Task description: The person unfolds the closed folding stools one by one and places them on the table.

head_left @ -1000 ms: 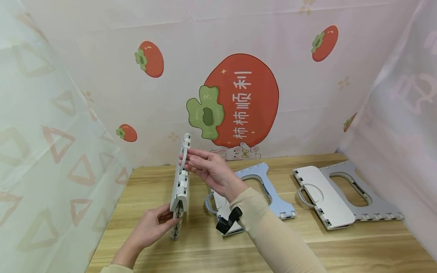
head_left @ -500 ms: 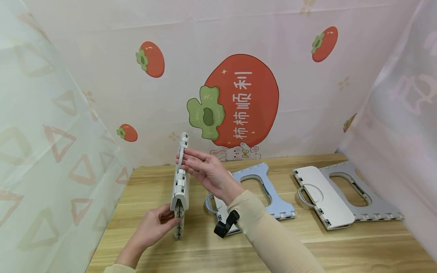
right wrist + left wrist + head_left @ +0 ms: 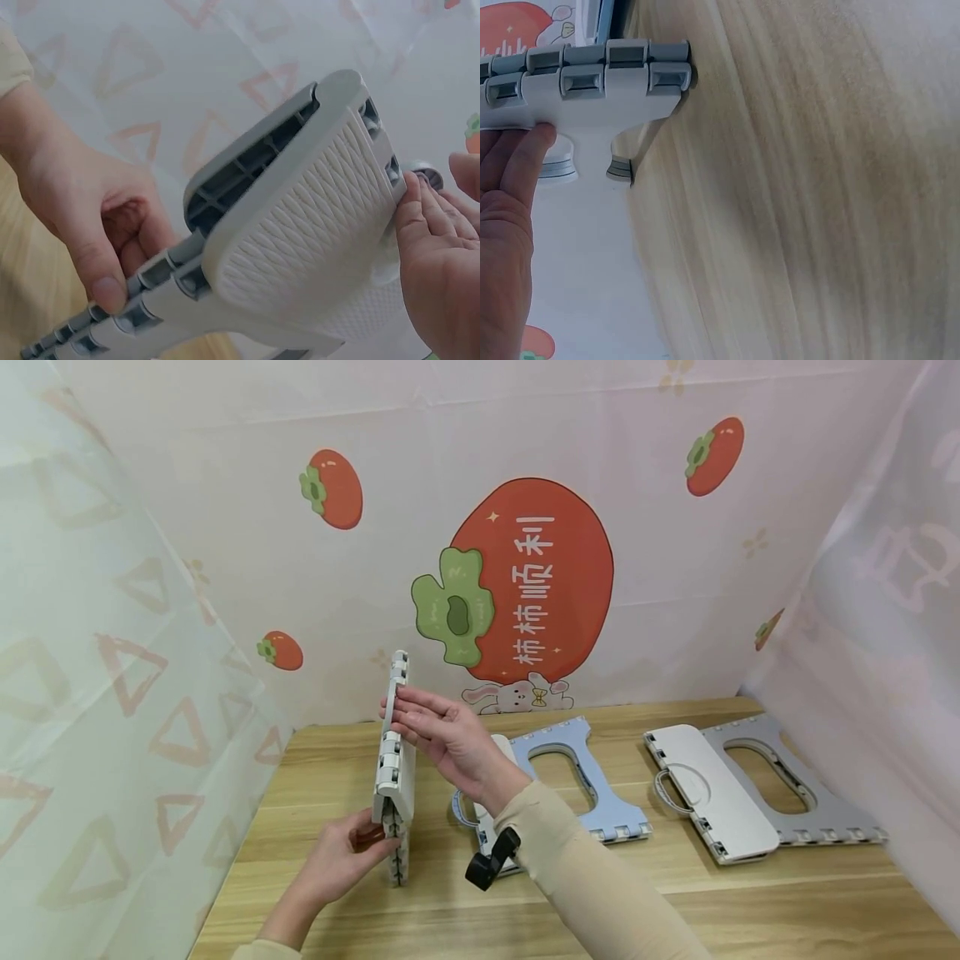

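A white and grey folding stool (image 3: 403,768) stands nearly edge-on at the left of the table in the head view, its top folded into two close panels over the hinged legs. My left hand (image 3: 339,858) grips the lower leg edge; in the left wrist view its fingers (image 3: 514,161) reach in at the leg's cutout. In the right wrist view the left thumb (image 3: 105,289) lies on the hinge edge. My right hand (image 3: 450,739) holds the carry handle (image 3: 390,706) at the upper edge, fingertips past it. Whether the stool's base touches the table cannot be told.
Right of my hands lies a blue and white folding stool (image 3: 592,777), flat and partly behind my right arm. Farther right lies a grey and white folding stool (image 3: 720,793). A black strap (image 3: 491,860) hangs at my right wrist. Patterned cloth (image 3: 360,577) walls the wooden table (image 3: 315,760).
The held stool's upper edge has shifted slightly left and its base slightly right, so more of its right panel shows. My right hand has moved a little left with the handle.
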